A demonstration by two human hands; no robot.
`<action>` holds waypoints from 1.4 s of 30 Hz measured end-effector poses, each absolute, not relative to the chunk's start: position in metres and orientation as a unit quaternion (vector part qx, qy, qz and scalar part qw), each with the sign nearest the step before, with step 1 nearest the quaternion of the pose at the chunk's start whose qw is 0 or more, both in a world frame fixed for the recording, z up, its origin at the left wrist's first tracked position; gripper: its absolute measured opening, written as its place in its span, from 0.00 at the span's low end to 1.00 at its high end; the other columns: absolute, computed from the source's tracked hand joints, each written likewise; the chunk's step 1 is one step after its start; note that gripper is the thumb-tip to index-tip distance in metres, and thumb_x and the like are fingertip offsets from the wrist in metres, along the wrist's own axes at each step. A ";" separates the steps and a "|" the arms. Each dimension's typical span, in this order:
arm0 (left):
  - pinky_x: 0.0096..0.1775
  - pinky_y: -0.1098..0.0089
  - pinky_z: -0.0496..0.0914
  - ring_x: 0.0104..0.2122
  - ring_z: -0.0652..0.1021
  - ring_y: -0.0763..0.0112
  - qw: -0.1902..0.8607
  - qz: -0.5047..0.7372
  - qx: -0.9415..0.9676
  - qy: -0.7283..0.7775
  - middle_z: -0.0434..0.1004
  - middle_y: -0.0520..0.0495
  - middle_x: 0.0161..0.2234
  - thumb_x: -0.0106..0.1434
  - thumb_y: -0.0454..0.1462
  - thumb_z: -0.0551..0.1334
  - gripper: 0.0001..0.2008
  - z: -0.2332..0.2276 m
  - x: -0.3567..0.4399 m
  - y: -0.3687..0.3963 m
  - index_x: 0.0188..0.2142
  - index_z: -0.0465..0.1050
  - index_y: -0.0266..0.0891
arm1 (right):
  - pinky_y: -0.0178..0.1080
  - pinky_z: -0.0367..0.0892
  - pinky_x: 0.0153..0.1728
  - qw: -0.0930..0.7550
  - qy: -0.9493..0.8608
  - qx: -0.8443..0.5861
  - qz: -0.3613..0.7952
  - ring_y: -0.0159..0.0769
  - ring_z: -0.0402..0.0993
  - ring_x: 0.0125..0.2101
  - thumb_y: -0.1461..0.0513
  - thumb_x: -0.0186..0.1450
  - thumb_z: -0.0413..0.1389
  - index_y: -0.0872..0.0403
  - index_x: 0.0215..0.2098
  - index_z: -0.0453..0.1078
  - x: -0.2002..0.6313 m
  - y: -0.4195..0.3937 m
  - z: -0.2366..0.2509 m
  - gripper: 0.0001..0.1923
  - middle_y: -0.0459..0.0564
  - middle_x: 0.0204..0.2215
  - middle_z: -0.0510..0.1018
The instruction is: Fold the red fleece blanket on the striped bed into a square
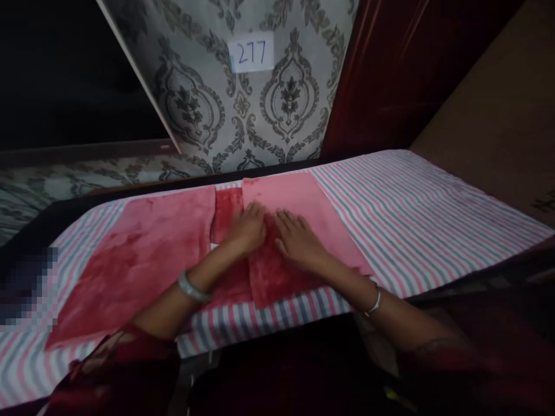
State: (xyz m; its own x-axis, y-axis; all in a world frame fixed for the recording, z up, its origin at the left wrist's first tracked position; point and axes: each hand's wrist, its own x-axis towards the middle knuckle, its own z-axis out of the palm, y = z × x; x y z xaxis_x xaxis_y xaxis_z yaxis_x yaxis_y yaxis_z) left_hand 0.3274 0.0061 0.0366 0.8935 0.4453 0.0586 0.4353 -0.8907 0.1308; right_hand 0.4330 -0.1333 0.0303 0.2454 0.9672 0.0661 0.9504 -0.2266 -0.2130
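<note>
A soft cloth lies in the middle of the covered table, with a light pink part at the back right and a deeper red part nearer me. My left hand rests on its left edge, fingers laid over the fabric and a little blurred. Beside it, my right hand lies flat on the red part with fingers stretched out. Left of both hands is another pinkish-red plush cloth, spread flat. Between the two cloths shows a narrow red strip, partly hidden by my left arm.
A striped pink, grey and white sheet covers the table. Behind it stands a patterned wall with a paper marked 277. A dark screen is at the upper left, a dark red panel at the right.
</note>
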 end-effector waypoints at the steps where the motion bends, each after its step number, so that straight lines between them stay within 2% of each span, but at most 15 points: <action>1: 0.67 0.52 0.50 0.68 0.56 0.53 0.054 0.042 0.975 0.211 0.58 0.33 0.68 0.65 0.33 0.51 0.30 0.030 0.316 -0.011 0.66 0.58 0.27 | 0.54 0.41 0.68 0.104 -0.619 -0.777 0.040 0.49 0.42 0.70 0.59 0.71 0.42 0.66 0.71 0.48 0.420 -0.136 0.026 0.33 0.61 0.71 0.48; 3: 0.67 0.52 0.51 0.69 0.55 0.54 0.052 0.051 0.974 0.215 0.56 0.34 0.68 0.63 0.32 0.52 0.31 0.013 0.294 -0.039 0.67 0.57 0.28 | 0.54 0.40 0.68 0.102 -0.623 -0.774 0.043 0.49 0.43 0.70 0.60 0.71 0.42 0.67 0.71 0.50 0.403 -0.139 0.016 0.32 0.62 0.70 0.50; 7: 0.66 0.47 0.50 0.70 0.52 0.54 0.037 0.061 0.967 0.244 0.51 0.34 0.70 0.67 0.33 0.47 0.30 -0.012 0.274 -0.062 0.68 0.55 0.27 | 0.54 0.40 0.68 0.095 -0.621 -0.777 0.038 0.48 0.42 0.71 0.59 0.71 0.42 0.65 0.70 0.51 0.397 -0.145 0.000 0.32 0.61 0.71 0.50; 11: 0.67 0.47 0.50 0.70 0.52 0.54 0.035 0.077 0.969 0.231 0.50 0.34 0.70 0.68 0.35 0.47 0.30 -0.014 0.273 -0.057 0.68 0.55 0.27 | 0.58 0.41 0.67 0.088 -0.599 -0.796 0.008 0.49 0.43 0.70 0.54 0.72 0.41 0.58 0.71 0.51 0.426 -0.169 -0.008 0.33 0.58 0.71 0.50; 15: 0.67 0.47 0.50 0.70 0.52 0.55 0.040 0.097 0.969 0.223 0.51 0.34 0.70 0.69 0.37 0.47 0.30 -0.017 0.272 -0.054 0.68 0.55 0.28 | 0.60 0.44 0.66 0.073 -0.503 -0.861 -0.020 0.50 0.42 0.70 0.52 0.72 0.38 0.56 0.72 0.48 0.472 -0.218 -0.020 0.33 0.57 0.71 0.50; 18: 0.66 0.46 0.50 0.70 0.52 0.55 0.047 0.108 0.968 0.222 0.51 0.34 0.70 0.69 0.37 0.47 0.30 -0.020 0.271 -0.052 0.68 0.55 0.28 | 0.60 0.50 0.64 0.072 -0.423 -0.903 -0.010 0.51 0.46 0.70 0.52 0.73 0.36 0.57 0.71 0.50 0.499 -0.254 -0.027 0.32 0.59 0.69 0.55; 21: 0.66 0.47 0.51 0.70 0.53 0.56 0.072 0.125 0.964 0.223 0.52 0.35 0.70 0.69 0.37 0.47 0.29 -0.018 0.269 -0.051 0.68 0.55 0.29 | 0.60 0.50 0.64 0.090 -0.391 -0.915 -0.038 0.52 0.47 0.69 0.53 0.73 0.37 0.61 0.70 0.52 0.506 -0.269 -0.022 0.33 0.62 0.69 0.56; 23: 0.66 0.46 0.52 0.69 0.56 0.56 0.091 0.146 0.961 0.216 0.57 0.37 0.68 0.69 0.37 0.48 0.28 -0.013 0.265 -0.053 0.67 0.58 0.32 | 0.59 0.49 0.65 0.113 -0.422 -0.897 -0.065 0.51 0.46 0.70 0.54 0.73 0.37 0.62 0.70 0.52 0.499 -0.263 -0.011 0.32 0.62 0.69 0.54; 27: 0.66 0.46 0.51 0.67 0.60 0.56 0.087 0.189 0.962 0.175 0.65 0.40 0.65 0.69 0.38 0.51 0.25 -0.005 0.251 -0.068 0.64 0.64 0.38 | 0.57 0.46 0.66 0.123 -0.568 -0.812 -0.052 0.47 0.43 0.70 0.58 0.73 0.38 0.58 0.71 0.51 0.465 -0.213 0.018 0.30 0.57 0.71 0.51; 31: 0.66 0.45 0.53 0.68 0.58 0.53 0.062 0.164 0.973 0.151 0.59 0.38 0.68 0.68 0.41 0.55 0.27 -0.010 0.242 -0.082 0.65 0.62 0.38 | 0.57 0.44 0.67 0.106 -0.676 -0.729 -0.028 0.46 0.40 0.71 0.59 0.73 0.39 0.54 0.72 0.48 0.433 -0.149 0.030 0.30 0.53 0.72 0.47; 35: 0.63 0.48 0.60 0.69 0.56 0.53 0.058 0.139 0.977 0.150 0.53 0.37 0.70 0.70 0.40 0.54 0.28 -0.023 0.242 -0.081 0.68 0.58 0.41 | 0.59 0.42 0.67 0.081 -0.718 -0.691 0.000 0.47 0.41 0.71 0.55 0.74 0.43 0.52 0.72 0.47 0.433 -0.110 0.017 0.30 0.52 0.71 0.49; 38: 0.63 0.46 0.59 0.69 0.56 0.53 0.059 0.130 0.979 0.148 0.55 0.38 0.69 0.71 0.40 0.54 0.25 -0.028 0.242 -0.078 0.66 0.61 0.42 | 0.61 0.39 0.67 0.069 -0.709 -0.702 -0.001 0.47 0.39 0.71 0.51 0.74 0.43 0.48 0.72 0.47 0.463 -0.109 0.004 0.31 0.50 0.72 0.48; 42: 0.64 0.45 0.58 0.69 0.56 0.54 0.081 0.137 0.976 0.150 0.57 0.39 0.68 0.71 0.40 0.54 0.24 -0.026 0.238 -0.080 0.65 0.63 0.42 | 0.61 0.41 0.66 0.035 -0.556 -0.830 -0.002 0.48 0.39 0.71 0.51 0.74 0.43 0.50 0.72 0.47 0.527 -0.139 0.004 0.31 0.53 0.72 0.47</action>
